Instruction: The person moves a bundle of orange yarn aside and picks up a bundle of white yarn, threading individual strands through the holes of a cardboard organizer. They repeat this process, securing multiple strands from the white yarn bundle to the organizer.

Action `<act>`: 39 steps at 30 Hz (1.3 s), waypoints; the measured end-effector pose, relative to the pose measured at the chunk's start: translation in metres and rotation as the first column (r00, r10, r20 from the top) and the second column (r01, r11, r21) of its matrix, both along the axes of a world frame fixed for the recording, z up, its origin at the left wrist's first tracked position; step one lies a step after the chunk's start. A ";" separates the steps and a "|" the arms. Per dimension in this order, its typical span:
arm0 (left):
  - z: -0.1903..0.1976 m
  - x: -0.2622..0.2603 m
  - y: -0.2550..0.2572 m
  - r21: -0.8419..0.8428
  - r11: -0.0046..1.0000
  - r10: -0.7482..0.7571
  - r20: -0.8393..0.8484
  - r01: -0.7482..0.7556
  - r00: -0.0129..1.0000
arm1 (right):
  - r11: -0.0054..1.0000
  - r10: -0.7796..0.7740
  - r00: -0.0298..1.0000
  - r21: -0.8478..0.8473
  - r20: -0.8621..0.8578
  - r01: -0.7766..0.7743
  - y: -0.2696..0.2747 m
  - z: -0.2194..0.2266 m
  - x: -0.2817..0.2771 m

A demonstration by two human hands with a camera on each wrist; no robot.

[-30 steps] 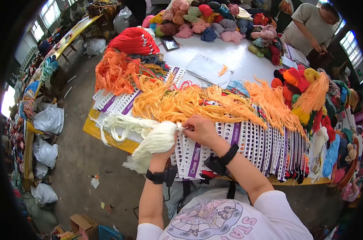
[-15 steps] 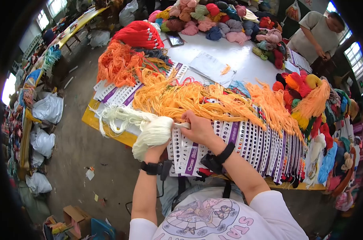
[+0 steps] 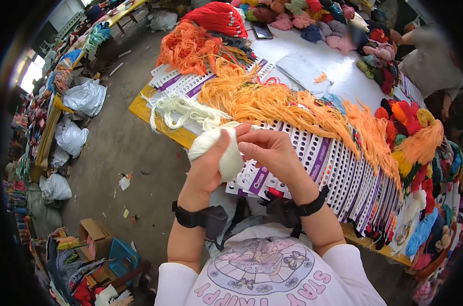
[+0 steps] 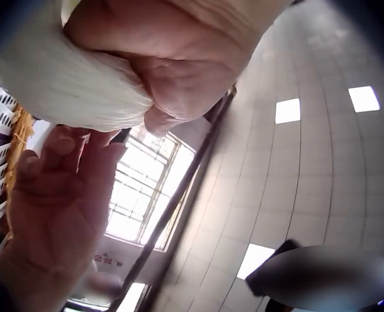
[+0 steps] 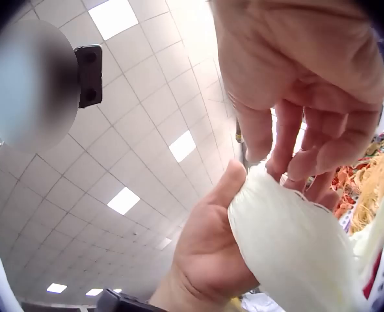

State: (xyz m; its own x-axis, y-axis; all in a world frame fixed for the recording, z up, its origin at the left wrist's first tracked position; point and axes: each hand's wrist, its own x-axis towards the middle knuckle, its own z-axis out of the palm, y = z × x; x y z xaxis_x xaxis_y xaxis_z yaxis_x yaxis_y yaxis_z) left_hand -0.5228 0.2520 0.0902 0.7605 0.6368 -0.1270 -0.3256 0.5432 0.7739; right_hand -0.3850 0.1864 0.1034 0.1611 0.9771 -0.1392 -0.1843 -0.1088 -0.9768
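Note:
My left hand [image 3: 203, 171] grips a bundled skein of cream thread [image 3: 231, 160], its thumb laid over the top. The fingers of my right hand [image 3: 277, 153] are bent at the skein's narrow end. In the right wrist view, the thumb and fingertips of the right hand [image 5: 302, 71] meet at the gathered tip of the skein [image 5: 283, 234], while the left hand [image 5: 208, 250] wraps it from below. More loose cream thread [image 3: 183, 109] lies on the table's corner behind the hands. The left wrist view has the skein [image 4: 68, 84] hiding some right fingertips.
Orange thread [image 3: 277, 109] lies across overlapping punched cards [image 3: 272, 171] with purple bands along the table edge [image 3: 139, 109]. Red skeins [image 3: 216, 20], a phone [image 3: 262, 30] and a white packet [image 3: 303, 71] are farther back. Another person [image 3: 430, 64] stands across the table.
The head view has turned, shifting the table up and right. The left hand has rolled so its thumb shows on top of the skein. The right hand has come in closer to the left.

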 end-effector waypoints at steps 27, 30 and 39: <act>0.000 0.014 -0.020 0.075 0.997 0.036 -0.048 -0.033 0.998 | 0.976 -0.163 0.979 0.122 -0.125 0.178 -0.030 -0.007 0.009; 0.002 0.015 -0.021 0.077 0.995 0.074 -0.064 -0.069 0.995 | 0.974 -0.180 0.983 0.135 -0.040 0.183 -0.030 -0.015 0.011; -0.009 0.020 -0.020 0.035 0.993 0.118 -0.034 -0.116 0.992 | 0.941 -0.238 0.949 0.291 0.208 0.173 -0.026 -0.027 0.010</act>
